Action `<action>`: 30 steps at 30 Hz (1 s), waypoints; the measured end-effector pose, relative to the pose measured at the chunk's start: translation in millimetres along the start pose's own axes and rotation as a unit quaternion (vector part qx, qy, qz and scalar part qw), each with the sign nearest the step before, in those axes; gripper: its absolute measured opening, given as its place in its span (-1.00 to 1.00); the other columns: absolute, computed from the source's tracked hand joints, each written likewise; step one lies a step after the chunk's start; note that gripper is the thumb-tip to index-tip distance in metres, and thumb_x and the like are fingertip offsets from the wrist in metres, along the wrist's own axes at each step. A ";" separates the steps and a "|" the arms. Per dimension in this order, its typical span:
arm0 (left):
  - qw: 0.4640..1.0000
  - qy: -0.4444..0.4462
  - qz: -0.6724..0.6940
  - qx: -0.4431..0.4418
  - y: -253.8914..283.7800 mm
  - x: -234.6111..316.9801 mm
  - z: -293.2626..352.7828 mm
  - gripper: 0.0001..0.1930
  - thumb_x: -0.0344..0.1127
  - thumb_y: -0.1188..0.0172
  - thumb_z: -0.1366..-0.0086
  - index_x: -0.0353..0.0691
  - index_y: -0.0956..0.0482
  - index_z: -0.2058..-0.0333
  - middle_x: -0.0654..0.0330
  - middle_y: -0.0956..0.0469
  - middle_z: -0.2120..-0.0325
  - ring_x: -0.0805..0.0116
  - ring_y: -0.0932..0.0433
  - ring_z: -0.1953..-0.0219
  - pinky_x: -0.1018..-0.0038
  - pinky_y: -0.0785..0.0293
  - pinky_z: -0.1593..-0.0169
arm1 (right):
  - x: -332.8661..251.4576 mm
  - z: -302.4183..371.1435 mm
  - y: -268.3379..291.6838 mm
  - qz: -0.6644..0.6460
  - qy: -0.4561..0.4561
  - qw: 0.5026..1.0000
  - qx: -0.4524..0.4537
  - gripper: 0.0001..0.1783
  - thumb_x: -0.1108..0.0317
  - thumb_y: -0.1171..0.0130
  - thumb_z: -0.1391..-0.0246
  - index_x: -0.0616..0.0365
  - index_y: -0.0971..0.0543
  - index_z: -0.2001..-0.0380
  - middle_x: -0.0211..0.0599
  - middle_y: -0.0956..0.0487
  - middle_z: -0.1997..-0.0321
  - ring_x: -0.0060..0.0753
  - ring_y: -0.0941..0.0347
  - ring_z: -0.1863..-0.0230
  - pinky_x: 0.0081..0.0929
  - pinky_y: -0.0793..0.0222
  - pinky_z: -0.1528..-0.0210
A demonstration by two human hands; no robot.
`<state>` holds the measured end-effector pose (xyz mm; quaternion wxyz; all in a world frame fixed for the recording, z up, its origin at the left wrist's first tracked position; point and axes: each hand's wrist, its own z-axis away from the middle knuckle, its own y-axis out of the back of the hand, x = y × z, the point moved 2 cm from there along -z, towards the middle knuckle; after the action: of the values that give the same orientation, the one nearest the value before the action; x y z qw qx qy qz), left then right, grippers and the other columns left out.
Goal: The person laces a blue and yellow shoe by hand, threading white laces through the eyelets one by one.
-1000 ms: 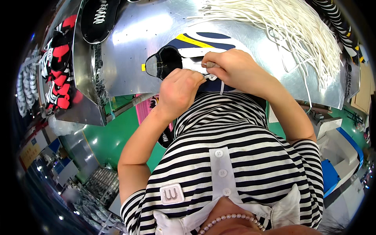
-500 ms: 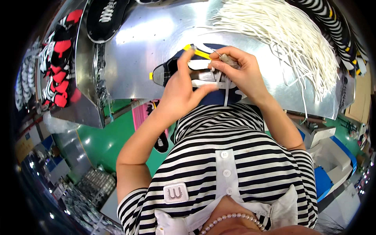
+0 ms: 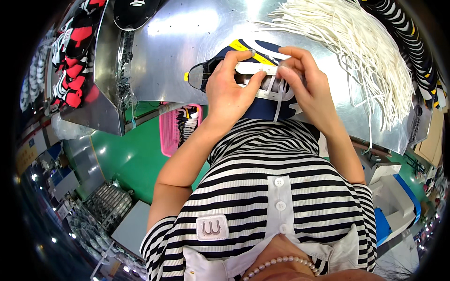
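Observation:
A dark navy shoe (image 3: 267, 111) with white eyelet strips and a yellow strip lies sideways at the table's near edge. My left hand (image 3: 232, 89) is closed on its opening, thumb and index finger on either side of the upper white eyelet strip (image 3: 248, 69). A white shoelace (image 3: 278, 105) runs across the eyelets and hangs over the near side. Another length of it curves along the far side to the fingertips of my right hand (image 3: 311, 84), which is curled at the toe half and appears to pinch the lace. Its palm is hidden.
A big heap of white laces (image 3: 337, 51) covers the table's right side. Striped shoes (image 3: 412, 61) line the far right; red-and-black ones (image 3: 77, 61) stand at left. A black shoe (image 3: 133, 11) lies at the back left. Below the table sits a pink basket (image 3: 168, 136) with shoes.
My left thumb has closed in onto the eyelet strip. My right hand has moved right and off the strip; the wooden-handled tool seen in it before no longer shows.

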<state>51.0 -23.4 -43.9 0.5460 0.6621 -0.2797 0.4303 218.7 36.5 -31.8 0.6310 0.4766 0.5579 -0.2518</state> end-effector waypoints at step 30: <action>0.959 0.131 0.235 -0.092 15.3 14.8 -22.5 -0.62 -0.47 -0.15 -0.21 -0.30 -0.38 -0.02 0.09 -0.59 0.33 0.44 -0.56 0.27 0.52 -0.46 0.16 | 20.4 6.0 17.4 0.268 0.032 0.951 0.152 -0.85 0.31 -0.32 -0.08 0.10 -0.59 0.34 -0.38 -0.47 0.64 -0.57 -0.34 0.66 -0.59 -0.24 0.56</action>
<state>39.2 -3.9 -22.8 0.5202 0.4625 -0.3919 0.6016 241.4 42.8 -45.9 0.5770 0.7067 0.3848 -0.1400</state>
